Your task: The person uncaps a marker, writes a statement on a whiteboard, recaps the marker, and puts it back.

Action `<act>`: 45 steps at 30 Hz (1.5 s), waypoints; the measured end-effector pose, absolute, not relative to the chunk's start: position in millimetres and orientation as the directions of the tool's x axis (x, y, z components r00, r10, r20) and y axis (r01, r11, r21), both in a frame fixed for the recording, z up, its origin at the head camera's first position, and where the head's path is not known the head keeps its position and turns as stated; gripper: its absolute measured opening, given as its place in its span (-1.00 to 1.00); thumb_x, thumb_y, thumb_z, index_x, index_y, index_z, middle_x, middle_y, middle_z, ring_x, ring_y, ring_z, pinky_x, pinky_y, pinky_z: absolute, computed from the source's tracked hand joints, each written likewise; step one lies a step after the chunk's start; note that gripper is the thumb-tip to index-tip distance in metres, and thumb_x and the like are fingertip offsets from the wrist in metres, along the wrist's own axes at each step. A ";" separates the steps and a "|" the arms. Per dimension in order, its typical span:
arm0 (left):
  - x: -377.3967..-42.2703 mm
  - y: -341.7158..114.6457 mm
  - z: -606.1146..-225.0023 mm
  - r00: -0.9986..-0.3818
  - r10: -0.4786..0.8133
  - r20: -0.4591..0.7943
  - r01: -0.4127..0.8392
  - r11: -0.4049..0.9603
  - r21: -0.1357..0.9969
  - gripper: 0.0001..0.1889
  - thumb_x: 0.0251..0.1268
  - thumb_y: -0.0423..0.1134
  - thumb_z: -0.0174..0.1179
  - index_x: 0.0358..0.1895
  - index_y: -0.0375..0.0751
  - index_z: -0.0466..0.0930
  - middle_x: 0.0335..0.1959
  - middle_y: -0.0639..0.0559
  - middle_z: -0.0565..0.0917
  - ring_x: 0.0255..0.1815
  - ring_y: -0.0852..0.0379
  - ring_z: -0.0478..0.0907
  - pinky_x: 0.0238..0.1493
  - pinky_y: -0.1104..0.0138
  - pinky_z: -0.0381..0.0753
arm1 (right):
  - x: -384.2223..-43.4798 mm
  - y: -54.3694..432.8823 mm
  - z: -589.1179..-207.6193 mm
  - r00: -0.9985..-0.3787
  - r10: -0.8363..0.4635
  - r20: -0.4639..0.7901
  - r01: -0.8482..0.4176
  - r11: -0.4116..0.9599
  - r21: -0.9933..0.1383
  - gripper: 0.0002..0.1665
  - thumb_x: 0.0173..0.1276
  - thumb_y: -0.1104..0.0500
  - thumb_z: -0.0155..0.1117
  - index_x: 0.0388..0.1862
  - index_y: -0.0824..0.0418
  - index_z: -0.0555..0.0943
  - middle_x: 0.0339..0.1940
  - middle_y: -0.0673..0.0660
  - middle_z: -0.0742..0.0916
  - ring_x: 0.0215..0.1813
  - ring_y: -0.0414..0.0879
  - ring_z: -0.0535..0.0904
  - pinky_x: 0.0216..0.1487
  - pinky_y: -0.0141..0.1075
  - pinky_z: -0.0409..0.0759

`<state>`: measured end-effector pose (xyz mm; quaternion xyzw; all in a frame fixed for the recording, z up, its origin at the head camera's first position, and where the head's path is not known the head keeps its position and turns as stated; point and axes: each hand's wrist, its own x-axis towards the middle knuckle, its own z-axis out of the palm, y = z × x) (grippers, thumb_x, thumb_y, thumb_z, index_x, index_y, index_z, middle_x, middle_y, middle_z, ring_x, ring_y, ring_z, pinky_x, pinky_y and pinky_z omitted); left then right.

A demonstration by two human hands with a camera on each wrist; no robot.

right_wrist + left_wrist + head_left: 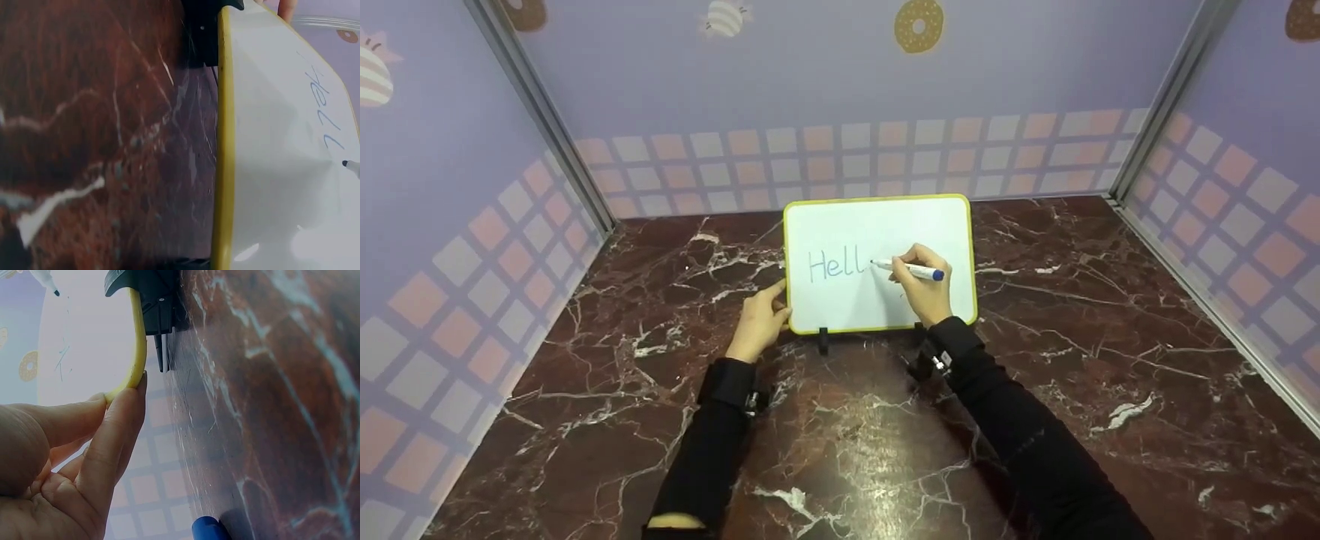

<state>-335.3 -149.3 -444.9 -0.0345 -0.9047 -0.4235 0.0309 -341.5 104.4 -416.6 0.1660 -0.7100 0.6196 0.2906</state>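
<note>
While left hand (760, 321) pinches the whiteboard (847, 307) reading "Hell" (837, 265), right hand (928, 296) grips a marker (924, 271).

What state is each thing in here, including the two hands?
Yellow-framed whiteboard: propped up, partly written on.
Blue handwriting: reads "Hell".
Whiteboard marker: uncapped, tip beside the last letter; contact unclear.
Black stand: supporting the whiteboard's lower edge.
Left hand: pinching the whiteboard's lower left corner.
Right hand: gripping the marker.
Blue item on the table: partly in view; identity unclear.
</note>
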 end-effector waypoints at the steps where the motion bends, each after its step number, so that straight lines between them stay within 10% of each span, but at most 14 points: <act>1: -335.0 -149.5 -444.7 -0.996 0.036 0.082 0.086 0.638 0.765 -0.39 0.39 -0.50 0.13 0.49 -0.22 0.27 -0.08 -0.35 0.69 -0.09 -0.13 0.71 -0.13 0.26 0.78 | -342.0 104.5 -416.5 -0.777 0.130 0.616 -0.593 0.177 -0.785 -0.83 0.29 0.51 0.19 -0.51 0.57 0.52 -0.48 0.48 0.70 -0.45 0.27 0.67 -0.43 -0.55 0.60; 34: -332.5 -150.3 -443.8 -0.993 0.064 0.095 0.114 0.633 0.766 -0.39 0.40 -0.48 0.13 0.50 -0.24 0.25 -0.09 -0.36 0.68 -0.11 -0.15 0.70 -0.09 0.23 0.78 | -346.6 105.2 -414.6 -0.772 0.143 0.620 -0.598 0.166 -0.784 -0.78 0.33 0.51 0.16 -0.53 0.58 0.47 -0.45 0.52 0.67 -0.47 0.21 0.67 -0.39 -0.53 0.62; 39: -333.1 -150.1 -443.7 -0.993 0.059 0.101 0.115 0.635 0.764 -0.39 0.40 -0.49 0.12 0.49 -0.26 0.25 -0.09 -0.36 0.70 -0.09 -0.15 0.71 -0.11 0.23 0.78 | -349.8 118.8 -413.0 -0.779 0.260 0.570 -0.564 0.106 -0.819 -0.70 0.33 0.51 0.08 -0.62 0.52 0.37 -0.61 0.54 0.58 -0.64 -0.12 0.55 -0.59 -0.55 0.41; 45: -334.3 -150.0 -444.5 -0.992 0.045 0.117 0.119 0.638 0.761 -0.40 0.38 -0.50 0.14 0.47 -0.26 0.29 -0.13 -0.36 0.71 -0.12 -0.15 0.72 -0.13 0.24 0.79 | -351.6 130.1 -414.4 -0.775 0.281 0.566 -0.554 0.128 -0.823 -0.66 0.31 0.47 0.17 -0.64 0.55 0.34 -0.66 0.55 0.58 -0.68 -0.02 0.54 -0.67 -0.53 0.17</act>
